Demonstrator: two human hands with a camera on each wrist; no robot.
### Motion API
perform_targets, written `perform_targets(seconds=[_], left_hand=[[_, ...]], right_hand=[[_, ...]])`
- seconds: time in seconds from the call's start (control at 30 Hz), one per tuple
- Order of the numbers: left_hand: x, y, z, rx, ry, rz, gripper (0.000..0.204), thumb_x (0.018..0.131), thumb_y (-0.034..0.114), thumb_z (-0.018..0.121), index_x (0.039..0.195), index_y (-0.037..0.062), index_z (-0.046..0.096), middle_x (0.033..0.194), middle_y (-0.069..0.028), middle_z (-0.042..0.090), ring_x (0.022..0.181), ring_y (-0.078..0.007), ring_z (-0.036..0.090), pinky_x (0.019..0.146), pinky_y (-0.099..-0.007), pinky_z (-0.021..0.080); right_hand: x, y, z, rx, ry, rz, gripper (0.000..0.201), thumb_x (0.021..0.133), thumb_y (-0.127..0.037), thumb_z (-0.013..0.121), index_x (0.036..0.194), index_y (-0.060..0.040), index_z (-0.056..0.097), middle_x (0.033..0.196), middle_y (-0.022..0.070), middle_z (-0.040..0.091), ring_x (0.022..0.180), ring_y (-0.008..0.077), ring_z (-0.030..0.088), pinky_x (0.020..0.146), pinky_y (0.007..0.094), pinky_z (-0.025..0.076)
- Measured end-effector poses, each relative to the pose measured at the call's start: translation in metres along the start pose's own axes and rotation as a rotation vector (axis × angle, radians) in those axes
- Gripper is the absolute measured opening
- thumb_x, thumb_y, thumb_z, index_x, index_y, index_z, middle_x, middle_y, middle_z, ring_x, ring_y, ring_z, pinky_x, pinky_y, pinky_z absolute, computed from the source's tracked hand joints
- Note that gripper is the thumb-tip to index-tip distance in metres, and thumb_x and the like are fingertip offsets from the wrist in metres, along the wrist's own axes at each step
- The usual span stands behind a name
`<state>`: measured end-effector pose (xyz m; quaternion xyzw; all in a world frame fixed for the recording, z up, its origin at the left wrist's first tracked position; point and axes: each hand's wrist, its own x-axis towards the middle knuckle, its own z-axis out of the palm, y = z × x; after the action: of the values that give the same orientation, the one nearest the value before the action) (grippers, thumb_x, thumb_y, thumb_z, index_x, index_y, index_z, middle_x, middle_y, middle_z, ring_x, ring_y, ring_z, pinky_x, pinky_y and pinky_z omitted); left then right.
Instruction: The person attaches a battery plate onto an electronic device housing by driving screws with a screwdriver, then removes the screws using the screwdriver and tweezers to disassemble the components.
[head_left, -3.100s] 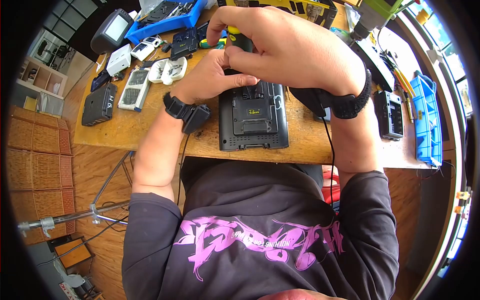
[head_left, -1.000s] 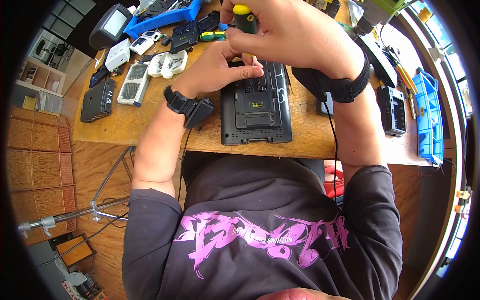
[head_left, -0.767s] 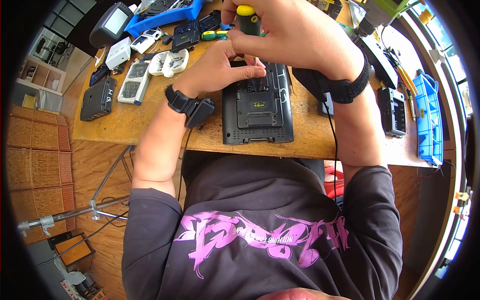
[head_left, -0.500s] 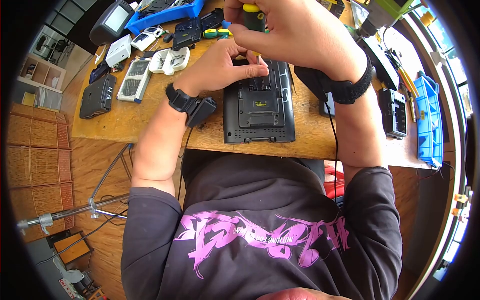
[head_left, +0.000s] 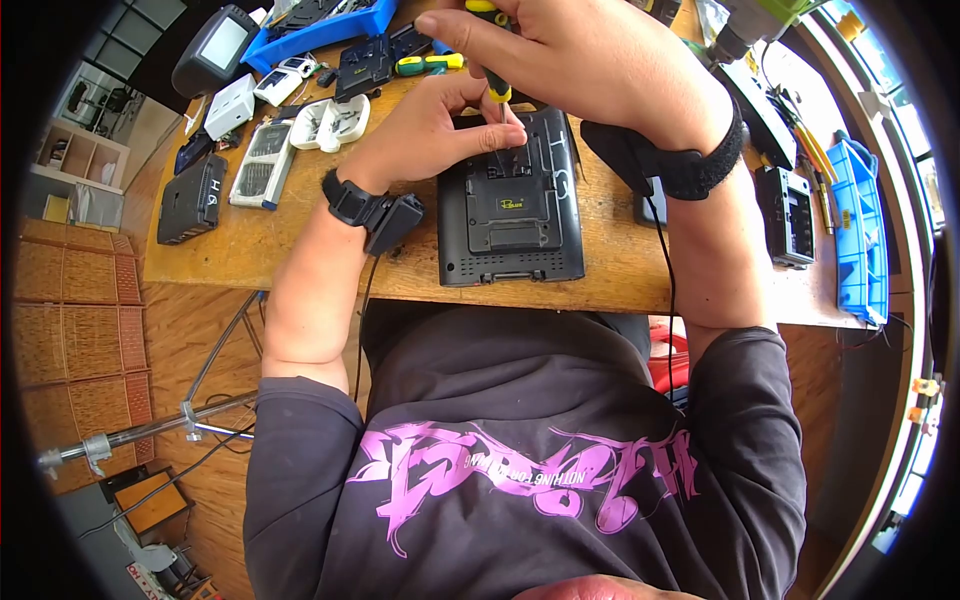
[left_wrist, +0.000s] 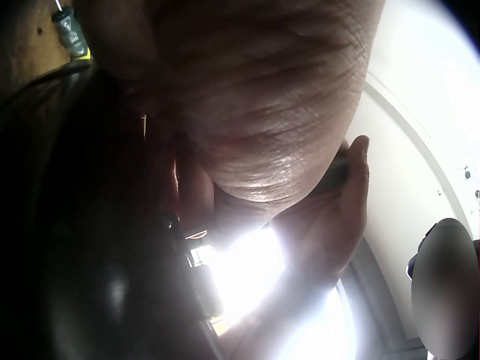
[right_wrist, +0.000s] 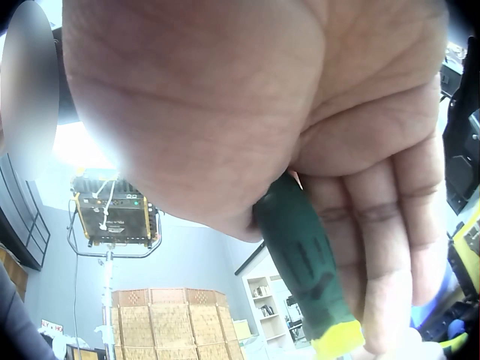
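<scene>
A screwdriver with a dark green and yellow handle stands nearly upright over a black monitor, which lies back side up on the table. My right hand holds the handle from above, its thumb stretched out to the left. In the right wrist view the green handle sits between the palm and the fingers. My left hand pinches round the shaft low down, thumb at the monitor's upper part. The screwdriver's tip is hidden behind the thumb. The left wrist view is dark, mostly palm.
A white divided dish, a bit case and a black box lie left on the wooden table. Another screwdriver lies behind my hands. A battery charger and blue bin stand right.
My right thumb has lifted off the handle and stretched left, and the lower handle and shaft now show. Earlier both hands bunched closer over the monitor; my left hand stays by the shaft.
</scene>
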<state>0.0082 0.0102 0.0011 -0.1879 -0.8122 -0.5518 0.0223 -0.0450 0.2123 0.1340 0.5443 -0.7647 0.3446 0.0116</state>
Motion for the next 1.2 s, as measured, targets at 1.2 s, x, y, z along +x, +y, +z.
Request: perform_targets(seconds=[1.2], left_hand=[[0.000,0.006,0.000,0.101,-0.031,0.021,0.023,0.095,0.023,0.087,0.106,0.0039,0.079,0.097,-0.0024,0.080,0.095,-0.0112,0.072,0.088,-0.0306,0.054]], right_hand=[[-0.004,0.007,0.005,0.025,0.044,-0.139,0.027,0.099,-0.017,0.062,0.099,0.0079,0.071,0.085,0.0271,0.074,0.081,0.0419,0.076,0.078,0.0434,0.061]])
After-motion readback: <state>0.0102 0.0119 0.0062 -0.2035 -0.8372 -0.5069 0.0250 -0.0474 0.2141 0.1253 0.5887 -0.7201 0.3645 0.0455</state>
